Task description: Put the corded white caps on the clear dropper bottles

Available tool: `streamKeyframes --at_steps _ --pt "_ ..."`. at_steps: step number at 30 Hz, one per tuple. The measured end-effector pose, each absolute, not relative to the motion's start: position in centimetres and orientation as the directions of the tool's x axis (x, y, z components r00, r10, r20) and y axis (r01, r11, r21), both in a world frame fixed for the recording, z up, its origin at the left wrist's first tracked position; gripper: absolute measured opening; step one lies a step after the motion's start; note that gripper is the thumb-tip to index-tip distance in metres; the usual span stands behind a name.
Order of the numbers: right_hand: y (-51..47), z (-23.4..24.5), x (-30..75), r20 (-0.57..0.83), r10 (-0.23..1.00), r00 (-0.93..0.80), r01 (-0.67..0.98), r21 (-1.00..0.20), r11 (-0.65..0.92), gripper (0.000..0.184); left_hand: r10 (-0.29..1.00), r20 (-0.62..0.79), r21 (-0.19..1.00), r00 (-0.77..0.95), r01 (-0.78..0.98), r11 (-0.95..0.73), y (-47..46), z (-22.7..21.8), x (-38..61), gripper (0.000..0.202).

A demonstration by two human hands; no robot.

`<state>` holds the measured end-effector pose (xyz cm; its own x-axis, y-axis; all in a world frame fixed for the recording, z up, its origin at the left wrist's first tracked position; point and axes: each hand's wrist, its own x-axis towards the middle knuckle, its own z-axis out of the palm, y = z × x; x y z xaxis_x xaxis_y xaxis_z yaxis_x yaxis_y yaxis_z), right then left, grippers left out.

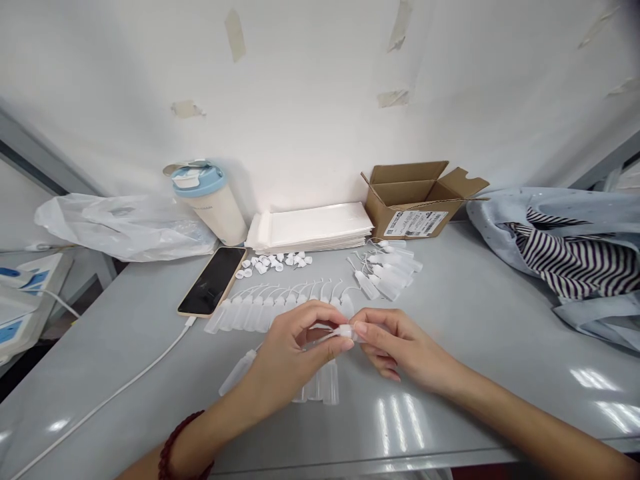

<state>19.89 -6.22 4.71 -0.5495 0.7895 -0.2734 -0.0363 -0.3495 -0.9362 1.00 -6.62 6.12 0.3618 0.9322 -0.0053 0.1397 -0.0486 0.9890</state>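
Observation:
My left hand point(293, 353) and my right hand point(395, 343) meet over the grey table point(475, 320), both pinching one small clear plastic dropper bottle point(345, 331) between fingertips. The left fingers grip its cap end, the right fingers its body. Just beyond my hands lies a row of several clear bottles with thin curved tips point(270, 307). A few more bottles point(320, 383) lie under and below my left hand. A loose heap of bottles point(390, 270) sits further back, and small white caps point(273, 262) are scattered behind the row.
A phone point(213, 280) on a white cable lies at left, beside a blue-lidded cup point(210, 203) and a plastic bag point(125, 223). A stack of white sheets point(313, 227) and an open cardboard box point(417, 200) stand by the wall. Striped and blue cloth point(565, 257) fills the right.

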Motion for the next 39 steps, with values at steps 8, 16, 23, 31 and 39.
streamKeyframes --at_steps 8,16,23,31,39 --pt "-6.5 5.0 20.0 -0.265 0.830 -0.491 0.135 -0.964 -0.228 0.039 0.889 0.081 0.892 0.451 0.365 -0.267 -6.9 5.1 0.6 0.009" --pt "-6.3 4.3 20.1 -0.321 0.783 -0.533 0.001 -0.925 -0.379 0.039 0.857 0.164 0.842 0.488 0.384 -0.380 -6.9 5.6 0.7 0.013" --pt "-6.3 4.6 20.1 -0.310 0.803 -0.508 0.074 -0.945 -0.317 0.040 0.849 0.187 0.778 0.495 0.453 -0.435 -7.2 5.1 0.6 0.016" --pt "-6.4 4.9 20.1 -0.284 0.800 -0.529 0.069 -0.954 -0.292 0.041 0.878 0.057 0.846 0.475 0.444 -0.295 -7.0 5.7 0.9 0.018" --pt "-6.4 4.2 20.4 0.322 0.823 -0.468 0.341 -0.793 0.505 0.014 0.855 -0.232 0.967 0.464 0.202 0.153 -6.3 6.4 0.5 0.036"
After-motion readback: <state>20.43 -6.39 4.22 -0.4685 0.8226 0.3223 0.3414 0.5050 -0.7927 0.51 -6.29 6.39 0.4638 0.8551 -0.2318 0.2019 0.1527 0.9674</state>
